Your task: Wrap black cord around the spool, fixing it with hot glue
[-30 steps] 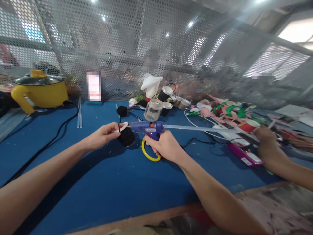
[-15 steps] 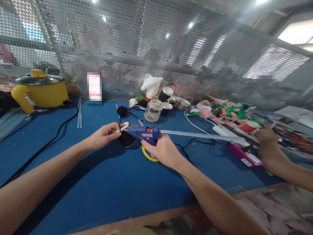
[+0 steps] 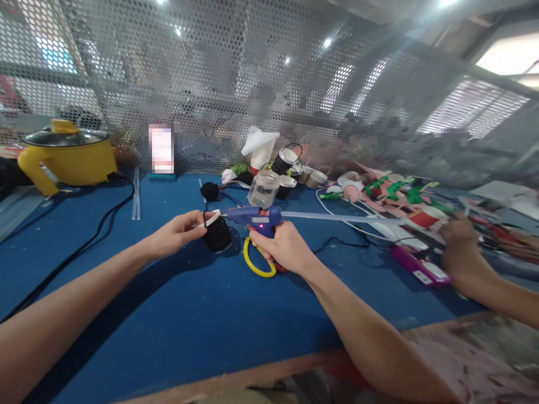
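Note:
My left hand (image 3: 187,231) pinches the white rim of a small paper cup (image 3: 218,235) whose side is wrapped in black yarn. The cup rests tilted on the table. Closed around the handle of a blue hot glue gun (image 3: 248,215) is my right hand (image 3: 288,245). The gun's nozzle points left, at the cup's rim; whether it touches cannot be told. A long clear glue stick (image 3: 337,216) juts out of the gun's back. Below the gun lie scissors with a yellow handle (image 3: 257,269). A ball of black yarn (image 3: 209,192) sits just behind the cup.
A clear jar (image 3: 264,189) and several small wrapped cups (image 3: 286,161) stand at the back. To the right are a purple power strip (image 3: 416,267) and another person's hand (image 3: 460,235) near craft pieces. At left stand a yellow pot (image 3: 71,160) and a lit phone (image 3: 162,148).
My right hand has drawn the glue gun slightly right and up, uncovering more of the cup and the scissors' handle. My left hand keeps its hold on the cup, almost unmoved.

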A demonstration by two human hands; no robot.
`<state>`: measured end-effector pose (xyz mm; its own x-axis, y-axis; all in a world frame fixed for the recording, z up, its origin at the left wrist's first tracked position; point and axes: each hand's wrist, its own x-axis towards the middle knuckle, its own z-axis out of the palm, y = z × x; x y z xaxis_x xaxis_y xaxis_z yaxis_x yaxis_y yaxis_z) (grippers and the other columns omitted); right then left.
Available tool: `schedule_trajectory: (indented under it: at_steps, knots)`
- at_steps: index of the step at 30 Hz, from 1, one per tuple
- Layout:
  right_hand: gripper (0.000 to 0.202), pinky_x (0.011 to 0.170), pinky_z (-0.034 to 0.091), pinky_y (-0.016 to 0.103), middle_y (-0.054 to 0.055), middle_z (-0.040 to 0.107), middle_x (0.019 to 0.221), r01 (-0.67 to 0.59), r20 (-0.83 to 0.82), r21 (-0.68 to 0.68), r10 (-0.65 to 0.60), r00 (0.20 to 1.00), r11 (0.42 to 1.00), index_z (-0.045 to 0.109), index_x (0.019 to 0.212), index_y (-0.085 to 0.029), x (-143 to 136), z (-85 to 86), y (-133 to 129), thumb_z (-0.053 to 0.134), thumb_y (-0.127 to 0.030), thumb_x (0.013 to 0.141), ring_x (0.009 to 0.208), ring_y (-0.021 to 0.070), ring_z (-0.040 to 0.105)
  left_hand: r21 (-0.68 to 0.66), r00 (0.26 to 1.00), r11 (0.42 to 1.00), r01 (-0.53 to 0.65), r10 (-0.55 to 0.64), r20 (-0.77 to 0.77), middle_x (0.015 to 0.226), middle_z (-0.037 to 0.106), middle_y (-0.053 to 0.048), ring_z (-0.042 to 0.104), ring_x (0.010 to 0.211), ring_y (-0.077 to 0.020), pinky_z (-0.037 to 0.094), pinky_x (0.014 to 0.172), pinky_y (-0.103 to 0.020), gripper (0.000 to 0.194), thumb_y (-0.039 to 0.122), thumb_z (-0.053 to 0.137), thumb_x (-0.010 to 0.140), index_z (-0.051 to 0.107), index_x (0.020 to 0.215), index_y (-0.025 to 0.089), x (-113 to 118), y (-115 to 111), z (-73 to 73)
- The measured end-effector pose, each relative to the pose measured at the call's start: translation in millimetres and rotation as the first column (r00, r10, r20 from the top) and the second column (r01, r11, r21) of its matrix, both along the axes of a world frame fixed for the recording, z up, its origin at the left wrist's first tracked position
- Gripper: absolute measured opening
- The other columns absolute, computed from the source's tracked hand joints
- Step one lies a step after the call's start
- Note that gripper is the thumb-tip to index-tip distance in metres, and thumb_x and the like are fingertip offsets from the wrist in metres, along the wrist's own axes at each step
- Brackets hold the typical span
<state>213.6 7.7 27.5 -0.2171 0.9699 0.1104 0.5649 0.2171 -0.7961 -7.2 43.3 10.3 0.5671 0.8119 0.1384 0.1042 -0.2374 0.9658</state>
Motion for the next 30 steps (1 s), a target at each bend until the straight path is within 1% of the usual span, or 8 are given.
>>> schedule_trajectory:
  at_steps: [8, 15, 21, 25, 27, 30]
  knots:
    - [0.027, 0.046, 0.041, 0.022, -0.005, 0.043, 0.034, 0.026, -0.005, -0.02, -0.026, 1.0, 0.999, 0.042, 0.048, -0.018, -0.5, -2.1, 6.2, 0.048, -0.025, 0.073, 0.032, 0.0075, 0.043, -0.002, 1.0, 1.0, -0.024, 0.024, 0.013, 0.11, 0.058, -0.009, 0.03, 0.124, -0.0217, 0.024, 0.097, -0.039, 0.02, 0.03, 0.052, 0.075, 0.041, 0.065, 0.018, 0.8, -0.3, -0.2]
    - [0.032, 0.048, 0.041, 0.022, -0.004, 0.044, 0.035, 0.018, -0.023, -0.023, -0.019, 1.0, 1.0, 0.041, 0.044, -0.018, -0.3, -2.7, 8.0, 0.048, -0.026, 0.074, 0.034, 0.0078, 0.044, -0.017, 0.998, 0.998, -0.055, 0.055, 0.007, 0.124, 0.049, -0.011, 0.033, 0.122, -0.025, 0.025, 0.097, -0.041, 0.023, 0.035, 0.057, 0.071, 0.044, 0.064, 0.017, 1.5, -0.5, 0.8]
    - [0.034, 0.049, 0.042, 0.022, -0.003, 0.044, 0.035, -0.023, -0.031, -0.02, 0.022, 0.999, 1.0, 0.041, 0.043, -0.018, 0.9, -2.1, 6.4, 0.047, -0.027, 0.075, 0.035, 0.0078, 0.045, -0.022, 0.998, 0.998, -0.059, 0.059, 0.009, 0.124, 0.049, -0.011, 0.032, 0.123, -0.025, 0.025, 0.098, -0.039, 0.025, 0.037, 0.058, 0.07, 0.044, 0.064, 0.017, 1.2, -1.2, 0.4]
    - [0.028, 0.046, 0.041, 0.022, -0.004, 0.044, 0.035, 0.009, -0.047, -0.025, -0.01, 0.999, 1.0, 0.044, 0.048, -0.017, 0.4, -4.5, 8.6, 0.048, -0.026, 0.075, 0.034, 0.0077, 0.044, -0.004, 0.999, 0.999, -0.052, 0.052, -0.007, 0.124, 0.049, -0.011, 0.033, 0.122, -0.0241, 0.026, 0.097, -0.038, 0.024, 0.036, 0.057, 0.071, 0.044, 0.065, 0.017, 0.4, -0.4, -0.3]
    - [0.029, 0.045, 0.04, 0.022, -0.005, 0.044, 0.035, 0.012, -0.057, -0.035, -0.014, 0.998, 0.999, 0.043, 0.048, -0.017, 0.1, -4.2, 8.6, 0.048, -0.026, 0.075, 0.033, 0.0077, 0.043, 0.006, 0.999, 0.999, -0.051, 0.051, -0.011, 0.125, 0.048, -0.012, 0.034, 0.122, -0.0243, 0.026, 0.097, -0.039, 0.024, 0.036, 0.056, 0.072, 0.043, 0.064, 0.017, 0.2, 0.1, -0.6]
    - [0.031, 0.047, 0.041, 0.022, -0.005, 0.043, 0.035, -0.021, -0.048, -0.029, 0.019, 0.999, 0.999, 0.04, 0.045, -0.018, -0.1, -2.0, 6.8, 0.047, -0.025, 0.075, 0.034, 0.0077, 0.044, 0.004, 0.999, 0.999, -0.053, 0.053, -0.005, 0.124, 0.048, -0.014, 0.033, 0.122, -0.0252, 0.025, 0.098, -0.04, 0.025, 0.036, 0.056, 0.072, 0.043, 0.064, 0.017, 0.3, 0.3, -0.6]
